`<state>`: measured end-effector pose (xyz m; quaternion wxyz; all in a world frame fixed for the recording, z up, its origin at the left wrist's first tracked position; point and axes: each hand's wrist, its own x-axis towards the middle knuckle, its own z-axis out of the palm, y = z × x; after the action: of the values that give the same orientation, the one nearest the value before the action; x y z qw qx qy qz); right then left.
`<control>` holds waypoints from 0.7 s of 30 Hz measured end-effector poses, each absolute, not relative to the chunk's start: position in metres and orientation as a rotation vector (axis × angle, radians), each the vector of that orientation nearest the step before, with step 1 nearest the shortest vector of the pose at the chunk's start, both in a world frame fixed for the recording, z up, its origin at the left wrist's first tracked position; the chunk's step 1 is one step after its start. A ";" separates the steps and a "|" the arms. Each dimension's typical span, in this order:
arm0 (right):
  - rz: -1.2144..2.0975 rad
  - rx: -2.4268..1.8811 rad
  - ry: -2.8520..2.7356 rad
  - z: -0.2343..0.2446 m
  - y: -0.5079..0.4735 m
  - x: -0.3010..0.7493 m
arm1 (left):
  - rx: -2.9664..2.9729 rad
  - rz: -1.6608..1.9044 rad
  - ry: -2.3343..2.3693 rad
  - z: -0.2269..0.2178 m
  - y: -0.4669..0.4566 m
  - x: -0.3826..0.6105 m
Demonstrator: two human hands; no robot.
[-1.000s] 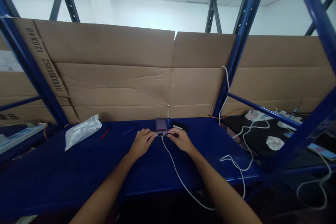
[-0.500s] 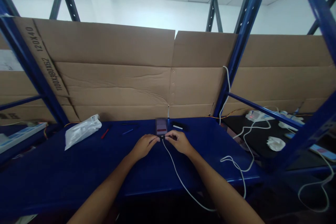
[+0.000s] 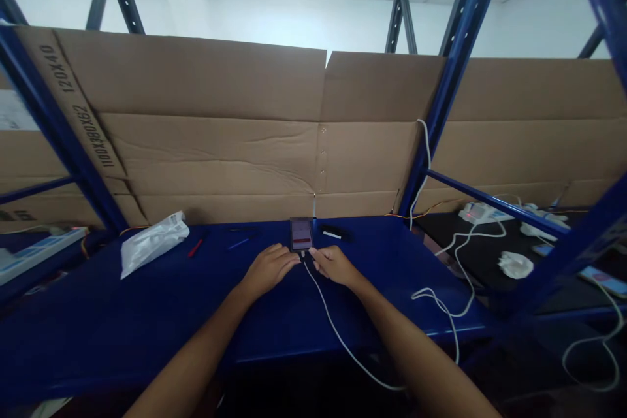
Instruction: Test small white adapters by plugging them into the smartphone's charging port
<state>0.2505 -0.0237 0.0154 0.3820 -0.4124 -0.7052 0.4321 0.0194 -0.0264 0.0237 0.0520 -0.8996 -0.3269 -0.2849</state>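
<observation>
A phone (image 3: 301, 234) with a lit screen lies on the blue tabletop, its lower edge toward me. A white charging cable (image 3: 329, 319) meets that edge at its plug and trails down over the front of the table. My left hand (image 3: 269, 269) is closed beside the plug, fingers pressed together near the phone's lower left corner; what lies between them is hidden. At the lower right corner, my right hand (image 3: 336, 265) is closed with curled fingers, its thumb against the phone.
A white plastic bag (image 3: 153, 243), a red pen-like item (image 3: 195, 247) and a blue one (image 3: 238, 243) lie left. A black object (image 3: 336, 233) sits right of the phone. Another white cable (image 3: 443, 304) loops at right. Cardboard (image 3: 210, 144) stands behind; blue posts (image 3: 443, 91) flank the table.
My right hand has shifted slightly from the plug area, its thumb now at the phone's lower right corner. My left hand stays nearly in place. The view has tilted slightly.
</observation>
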 end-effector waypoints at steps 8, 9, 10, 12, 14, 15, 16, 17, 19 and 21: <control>0.934 -0.876 -1.734 0.016 -0.015 0.253 | -2.734 -1.040 -1.177 0.025 -0.023 0.018; 0.935 -0.861 -1.730 0.016 -0.015 0.254 | -2.769 -1.079 -1.211 0.025 -0.023 0.018; 0.938 -0.853 -1.728 0.016 -0.015 0.255 | -2.809 -1.113 -1.235 0.024 -0.023 0.017; 0.934 -0.862 -1.749 0.016 -0.017 0.257 | -2.872 -1.148 -1.249 0.023 -0.023 0.017; 0.936 -0.895 -1.783 0.018 -0.021 0.258 | -2.885 -1.134 -1.208 0.023 -0.023 0.017; 0.947 -0.914 -1.798 0.019 -0.022 0.258 | -2.878 -1.117 -1.171 0.023 -0.024 0.016; 0.954 -0.932 -1.814 0.020 -0.024 0.258 | -2.871 -1.098 -1.132 0.023 -0.024 0.016; 0.948 -0.950 -1.830 0.022 -0.026 0.257 | -2.865 -1.081 -1.097 0.024 -0.025 0.016; 0.909 -0.977 -1.853 0.023 -0.027 0.256 | -2.845 -1.040 -1.048 0.026 -0.027 0.016; 0.919 -0.987 -1.855 0.022 -0.027 0.254 | -2.804 -0.982 -1.012 0.028 -0.029 0.017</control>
<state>0.2543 -0.0272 0.0216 0.4117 -0.3924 -0.7371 0.3651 0.0171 -0.0285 0.0276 0.0013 -0.8934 -0.3224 -0.3128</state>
